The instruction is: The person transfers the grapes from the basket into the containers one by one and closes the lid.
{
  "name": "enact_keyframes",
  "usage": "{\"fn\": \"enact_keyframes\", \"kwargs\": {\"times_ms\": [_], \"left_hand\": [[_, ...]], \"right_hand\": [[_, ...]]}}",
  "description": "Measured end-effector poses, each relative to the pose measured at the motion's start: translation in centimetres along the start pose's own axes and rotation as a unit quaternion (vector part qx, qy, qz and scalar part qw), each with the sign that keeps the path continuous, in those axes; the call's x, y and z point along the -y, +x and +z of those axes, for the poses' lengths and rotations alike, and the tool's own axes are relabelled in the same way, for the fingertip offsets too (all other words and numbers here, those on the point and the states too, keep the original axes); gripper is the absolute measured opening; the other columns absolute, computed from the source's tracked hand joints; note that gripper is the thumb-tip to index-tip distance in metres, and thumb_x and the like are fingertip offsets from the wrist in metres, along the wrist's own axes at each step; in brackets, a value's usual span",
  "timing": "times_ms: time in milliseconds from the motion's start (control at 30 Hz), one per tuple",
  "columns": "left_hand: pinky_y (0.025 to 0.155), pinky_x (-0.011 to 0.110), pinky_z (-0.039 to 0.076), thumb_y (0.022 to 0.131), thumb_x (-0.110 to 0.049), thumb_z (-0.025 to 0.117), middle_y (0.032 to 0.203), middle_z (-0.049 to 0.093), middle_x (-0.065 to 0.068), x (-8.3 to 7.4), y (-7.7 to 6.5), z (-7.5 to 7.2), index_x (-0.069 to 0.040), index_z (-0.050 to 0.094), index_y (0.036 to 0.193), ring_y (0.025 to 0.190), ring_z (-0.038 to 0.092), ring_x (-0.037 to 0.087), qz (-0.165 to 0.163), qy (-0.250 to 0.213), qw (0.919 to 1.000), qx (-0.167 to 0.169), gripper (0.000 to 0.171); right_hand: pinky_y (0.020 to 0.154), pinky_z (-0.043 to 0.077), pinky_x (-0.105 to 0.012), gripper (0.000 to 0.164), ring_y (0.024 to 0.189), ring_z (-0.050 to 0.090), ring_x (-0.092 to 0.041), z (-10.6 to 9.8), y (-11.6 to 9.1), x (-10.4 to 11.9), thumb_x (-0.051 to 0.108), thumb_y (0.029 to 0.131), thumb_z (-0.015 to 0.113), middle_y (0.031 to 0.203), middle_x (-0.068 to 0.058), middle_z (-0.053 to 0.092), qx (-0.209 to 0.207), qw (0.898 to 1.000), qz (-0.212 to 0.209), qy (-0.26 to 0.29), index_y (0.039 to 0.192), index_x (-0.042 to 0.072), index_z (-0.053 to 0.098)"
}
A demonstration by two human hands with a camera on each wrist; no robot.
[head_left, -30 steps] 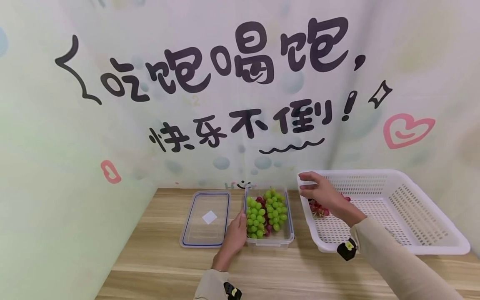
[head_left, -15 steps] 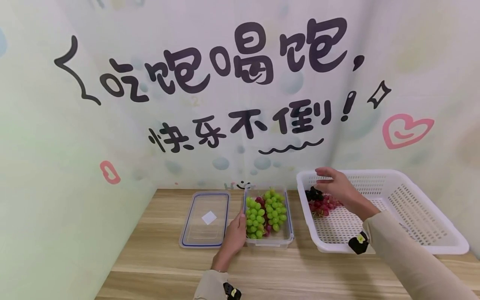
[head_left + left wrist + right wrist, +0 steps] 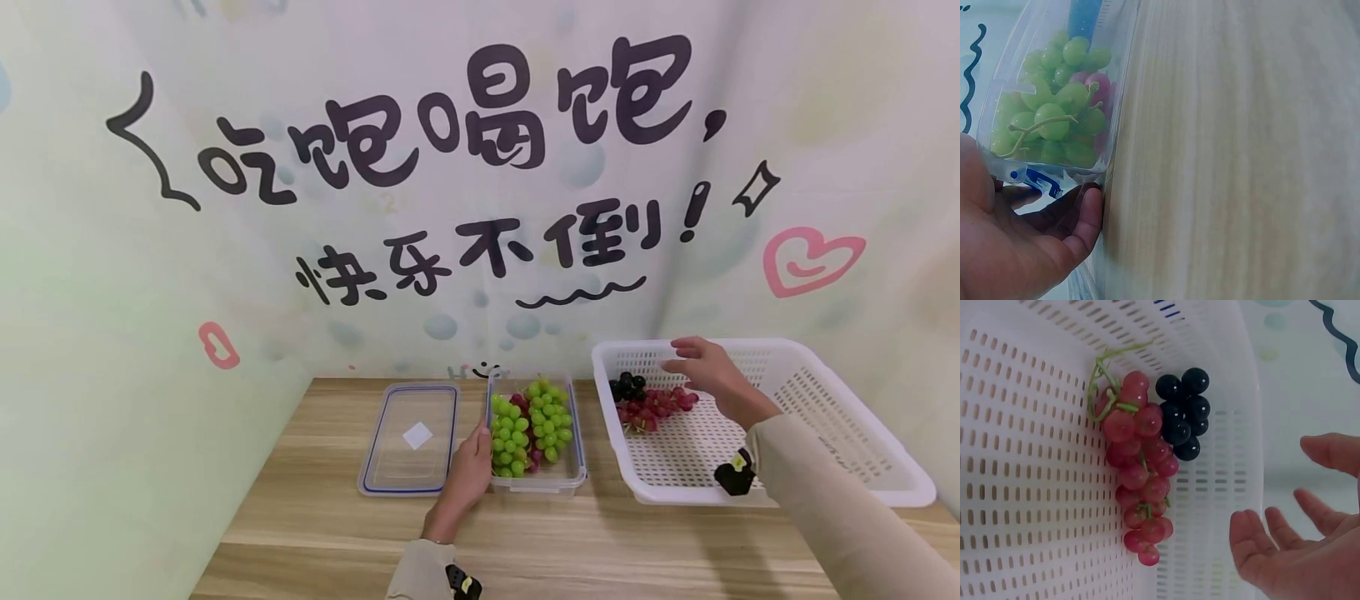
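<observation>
My left hand (image 3: 469, 468) holds the left side of a clear plastic food container (image 3: 540, 483). In the left wrist view its bent fingers (image 3: 1088, 219) lie under the container's edge by a blue-trimmed part. Inside are bunches of green grapes (image 3: 551, 421), with some red grapes (image 3: 534, 458) between them. Over the white basket (image 3: 637, 487), my right hand (image 3: 720, 379) hovers with loosely spread fingers and holds nothing. A bunch of red grapes (image 3: 1138, 469) and a small cluster of black grapes (image 3: 1185, 415) lie in the basket's left back corner, apart from that hand.
A clear lid (image 3: 411, 437) with a blue seal and a white square label lies left of the container. Behind the wooden table (image 3: 540, 546) hangs a printed wall cloth (image 3: 420, 333). The basket's raised rim borders the right side.
My right hand has moved right, away from the basket's left corner. The black grapes, hidden at first, now show beside the red ones. My left hand and the container have stayed put.
</observation>
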State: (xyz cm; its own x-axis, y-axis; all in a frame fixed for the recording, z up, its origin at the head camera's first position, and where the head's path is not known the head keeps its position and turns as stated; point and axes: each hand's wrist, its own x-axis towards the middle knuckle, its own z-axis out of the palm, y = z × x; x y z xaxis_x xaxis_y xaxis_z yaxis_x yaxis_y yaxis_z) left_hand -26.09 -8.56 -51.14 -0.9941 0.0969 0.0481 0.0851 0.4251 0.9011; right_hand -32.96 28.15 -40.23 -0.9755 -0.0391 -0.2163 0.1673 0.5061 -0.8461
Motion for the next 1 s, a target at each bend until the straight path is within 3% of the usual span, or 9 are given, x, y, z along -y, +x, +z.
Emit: {"fn": "enact_keyframes", "kwargs": {"times_ms": [233, 400, 567, 733, 1000], "left_hand": [[0.114, 0.057, 0.029, 0.111, -0.022, 0.024, 0.153, 0.037, 0.026, 0.0, 0.1, 0.0, 0.001, 0.029, 0.154, 0.141, 0.034, 0.043, 0.006, 0.000, 1.0000, -0.007, 0.049], [0.115, 0.056, 0.028, 0.111, -0.023, 0.024, 0.154, 0.036, 0.026, 0.0, 0.1, 0.0, 0.001, 0.029, 0.154, 0.142, 0.033, 0.043, 0.002, -0.002, 1.0000, -0.006, 0.050], [0.115, 0.056, 0.028, 0.111, -0.026, 0.023, 0.155, 0.034, 0.023, 0.0, 0.0, 0.1, -0.001, 0.027, 0.155, 0.144, 0.031, 0.041, -0.012, -0.007, 0.9999, 0.000, 0.051], [0.114, 0.056, 0.029, 0.111, -0.025, 0.024, 0.154, 0.037, 0.025, 0.0, 0.0, 0.1, -0.001, 0.029, 0.154, 0.142, 0.033, 0.042, -0.007, -0.001, 1.0000, -0.003, 0.050], [0.112, 0.056, 0.032, 0.111, -0.023, 0.025, 0.152, 0.039, 0.025, 0.0, -0.1, 0.0, 0.000, 0.031, 0.153, 0.141, 0.036, 0.042, 0.004, 0.003, 0.9999, -0.011, 0.049]], "right_hand": [[0.109, 0.037, -0.062, 0.078, 0.136, 0.033, -0.053, -0.6, -0.3, -1.2, 0.030, 0.101, 0.054, 0.154, -0.035, 0.024, 0.028, 0.996, 0.069, 0.044, 0.154, -0.008, 0.010], [0.103, 0.044, -0.059, 0.081, 0.132, 0.038, -0.053, -0.6, -0.4, -1.5, 0.032, 0.100, 0.054, 0.152, -0.035, 0.027, 0.048, 0.993, 0.098, 0.037, 0.153, -0.010, 0.009], [0.095, 0.051, -0.055, 0.082, 0.125, 0.046, -0.052, -0.2, -0.3, -1.5, 0.034, 0.099, 0.058, 0.148, -0.035, 0.032, 0.057, 0.992, 0.112, 0.029, 0.152, -0.009, 0.013], [0.093, 0.053, -0.055, 0.080, 0.122, 0.049, -0.051, 0.2, -0.1, -1.6, 0.034, 0.098, 0.060, 0.149, -0.034, 0.032, 0.056, 0.991, 0.119, 0.029, 0.151, -0.007, 0.017], [0.091, 0.054, -0.053, 0.084, 0.123, 0.047, -0.053, 0.6, 0.6, -1.5, 0.030, 0.099, 0.057, 0.151, -0.036, 0.025, 0.080, 0.989, 0.118, 0.031, 0.153, -0.009, 0.006]]}}
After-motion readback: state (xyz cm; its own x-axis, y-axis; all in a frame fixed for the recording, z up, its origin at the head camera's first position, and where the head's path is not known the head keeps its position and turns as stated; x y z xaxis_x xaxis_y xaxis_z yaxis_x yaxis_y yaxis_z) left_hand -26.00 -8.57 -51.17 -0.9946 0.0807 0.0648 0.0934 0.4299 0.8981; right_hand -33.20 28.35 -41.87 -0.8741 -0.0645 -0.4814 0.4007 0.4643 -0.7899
